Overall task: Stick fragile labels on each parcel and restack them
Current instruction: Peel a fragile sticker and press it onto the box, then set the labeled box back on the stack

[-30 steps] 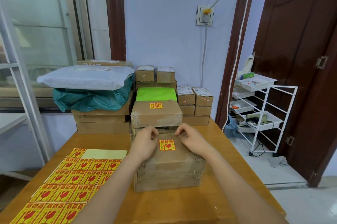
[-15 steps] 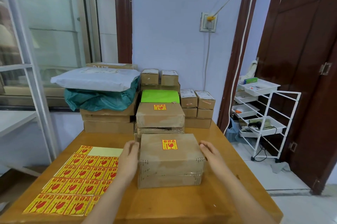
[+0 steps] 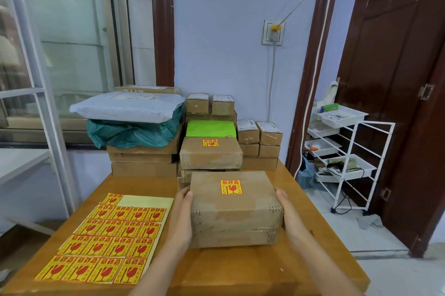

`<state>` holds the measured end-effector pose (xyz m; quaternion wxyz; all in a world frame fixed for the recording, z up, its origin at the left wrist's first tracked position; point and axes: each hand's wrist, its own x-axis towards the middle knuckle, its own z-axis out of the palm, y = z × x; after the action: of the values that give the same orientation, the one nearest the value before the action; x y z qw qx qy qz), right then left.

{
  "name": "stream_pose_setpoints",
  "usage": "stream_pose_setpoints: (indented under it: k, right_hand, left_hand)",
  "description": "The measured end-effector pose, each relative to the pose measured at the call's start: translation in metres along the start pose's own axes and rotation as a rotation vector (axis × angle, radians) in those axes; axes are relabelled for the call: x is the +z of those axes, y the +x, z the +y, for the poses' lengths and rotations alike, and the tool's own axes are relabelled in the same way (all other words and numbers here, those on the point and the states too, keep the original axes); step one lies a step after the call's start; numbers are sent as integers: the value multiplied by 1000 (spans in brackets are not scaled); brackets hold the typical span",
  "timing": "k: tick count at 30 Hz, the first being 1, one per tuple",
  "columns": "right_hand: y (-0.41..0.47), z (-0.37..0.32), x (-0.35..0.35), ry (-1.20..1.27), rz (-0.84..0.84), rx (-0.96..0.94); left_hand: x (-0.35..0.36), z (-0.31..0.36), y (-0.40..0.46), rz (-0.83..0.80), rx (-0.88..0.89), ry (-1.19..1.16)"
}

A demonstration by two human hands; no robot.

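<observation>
While both hands [image 3: 234, 216] press flat against its sides, parcel [image 3: 234, 217], red-on-yellow fragile label [image 3: 231, 187]

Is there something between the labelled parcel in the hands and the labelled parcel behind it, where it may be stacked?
Nothing visible. The near parcel, held by left hand and right hand, faces the bare top of the stacked parcel.

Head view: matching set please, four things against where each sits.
Things:
1. brown cardboard parcel with yellow fragile label
2. yellow sheet of red fragile stickers
3. bright green flat packet
4. white plastic mailer bag

Places:
A. on the teal bag, far left stack
B. between both hands
C. behind the labelled box on the middle stack
D. flat on the table, left

Pairs: 1-B, 2-D, 3-C, 4-A
</observation>
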<state>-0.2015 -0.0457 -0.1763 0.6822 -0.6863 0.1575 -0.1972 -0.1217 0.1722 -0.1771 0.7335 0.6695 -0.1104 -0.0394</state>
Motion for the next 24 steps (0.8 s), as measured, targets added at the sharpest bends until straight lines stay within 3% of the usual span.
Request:
stream_pose_setpoints:
  k: [11, 24]
  right_hand:
    - [-18, -77, -3, 121, 2, -289]
    - [35, -162, 22, 156, -100, -384]
  left_hand:
    - [14, 74, -9, 69, 298, -130]
    - [18, 158, 59, 124, 363, -99]
